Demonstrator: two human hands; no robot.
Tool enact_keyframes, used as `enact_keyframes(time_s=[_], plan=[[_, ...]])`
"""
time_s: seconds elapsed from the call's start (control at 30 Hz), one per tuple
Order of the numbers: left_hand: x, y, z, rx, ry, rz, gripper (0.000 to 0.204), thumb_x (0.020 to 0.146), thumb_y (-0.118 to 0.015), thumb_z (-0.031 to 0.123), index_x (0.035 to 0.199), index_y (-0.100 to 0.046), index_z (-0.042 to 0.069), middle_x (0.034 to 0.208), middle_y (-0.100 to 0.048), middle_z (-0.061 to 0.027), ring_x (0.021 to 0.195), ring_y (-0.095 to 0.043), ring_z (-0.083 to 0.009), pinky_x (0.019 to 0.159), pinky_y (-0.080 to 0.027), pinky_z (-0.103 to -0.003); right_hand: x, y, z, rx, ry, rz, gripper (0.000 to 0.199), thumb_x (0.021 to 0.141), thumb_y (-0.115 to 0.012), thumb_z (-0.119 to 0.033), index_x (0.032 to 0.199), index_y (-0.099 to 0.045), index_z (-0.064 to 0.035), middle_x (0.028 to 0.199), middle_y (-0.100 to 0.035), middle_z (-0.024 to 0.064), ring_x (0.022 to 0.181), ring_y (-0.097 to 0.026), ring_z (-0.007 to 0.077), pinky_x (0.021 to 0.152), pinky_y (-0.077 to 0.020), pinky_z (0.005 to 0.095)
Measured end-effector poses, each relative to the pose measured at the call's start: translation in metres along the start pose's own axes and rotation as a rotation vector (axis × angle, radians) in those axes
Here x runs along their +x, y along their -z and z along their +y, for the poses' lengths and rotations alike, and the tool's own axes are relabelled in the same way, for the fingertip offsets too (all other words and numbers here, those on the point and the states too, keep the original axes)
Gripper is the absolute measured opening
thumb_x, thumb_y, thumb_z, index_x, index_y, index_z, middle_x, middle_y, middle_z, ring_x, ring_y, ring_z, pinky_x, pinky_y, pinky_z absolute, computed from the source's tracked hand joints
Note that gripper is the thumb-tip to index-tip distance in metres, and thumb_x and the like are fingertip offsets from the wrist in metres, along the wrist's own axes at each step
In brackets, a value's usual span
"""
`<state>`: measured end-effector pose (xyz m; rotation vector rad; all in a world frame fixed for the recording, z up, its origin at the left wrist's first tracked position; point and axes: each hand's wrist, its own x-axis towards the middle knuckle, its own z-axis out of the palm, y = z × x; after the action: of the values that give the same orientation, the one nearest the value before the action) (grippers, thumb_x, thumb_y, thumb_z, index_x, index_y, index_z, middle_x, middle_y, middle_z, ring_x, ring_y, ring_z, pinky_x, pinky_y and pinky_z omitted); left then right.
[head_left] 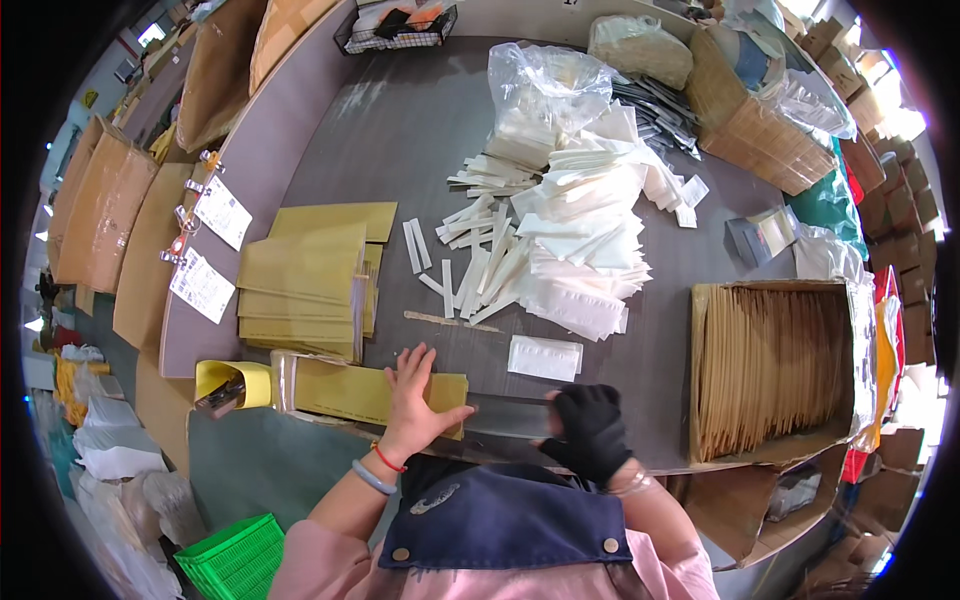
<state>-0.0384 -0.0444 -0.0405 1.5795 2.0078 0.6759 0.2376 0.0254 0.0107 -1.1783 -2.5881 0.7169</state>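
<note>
Yellow padded envelope (375, 392) lies at the near edge of the grey surface (400, 130), partly inside a clear plastic sleeve (500, 415). Left hand (415, 395) presses flat on it, fingers spread. Right hand (590, 428), in a black glove, has its grip pinched on the sleeve's right end; its fingertips are hard to make out. A stack of yellow envelopes (305, 285) sits just beyond, white packets (580, 230) further right, near a cardboard box (775, 370) of envelopes.
</note>
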Motion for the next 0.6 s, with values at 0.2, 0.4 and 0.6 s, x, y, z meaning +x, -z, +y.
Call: enact_keyframes(time_s=[0.2,0.4,0.6], plan=[[0.001,0.001,0.0,0.016,-0.006,0.004,0.102,0.061,-0.091,0.044,0.14,-0.045,-0.002,0.15,-0.04,-0.02,0.144,-0.027,-0.0414,0.115,-0.012,-0.063,-0.016,0.036,0.006,-0.096,-0.041,0.065,0.059,0.063,-0.084,-0.036,0.11,-0.061,-0.009,0.099,-0.061,0.0103,0.096,-0.058,0.0321,0.09,-0.0394,0.0435],[0.005,0.006,0.009,0.068,-0.016,-0.053,0.095,0.063,-0.09,0.04,0.138,-0.048,0.0,0.147,-0.044,-0.02,0.142,-0.03,-0.0418,0.115,-0.016,-0.062,0.02,-0.034,-0.018,0.007,0.093,0.072,0.06,0.068,-0.081,-0.041,0.113,-0.061,-0.0078,0.106,-0.061,0.0101,0.1,-0.058,0.0314,0.091,-0.0392,0.0445],[0.066,-0.009,0.023,-0.056,-0.266,0.025,0.054,0.072,-0.084,0.024,0.116,-0.064,0.002,0.123,-0.061,-0.018,0.116,-0.057,-0.0358,0.099,-0.043,-0.045,0.012,-0.015,-0.007,0.133,0.086,0.181,0.063,0.068,-0.084,-0.036,0.12,-0.061,-0.0093,0.115,-0.061,0.011,0.106,-0.058,0.0312,0.093,-0.0415,0.0442]])
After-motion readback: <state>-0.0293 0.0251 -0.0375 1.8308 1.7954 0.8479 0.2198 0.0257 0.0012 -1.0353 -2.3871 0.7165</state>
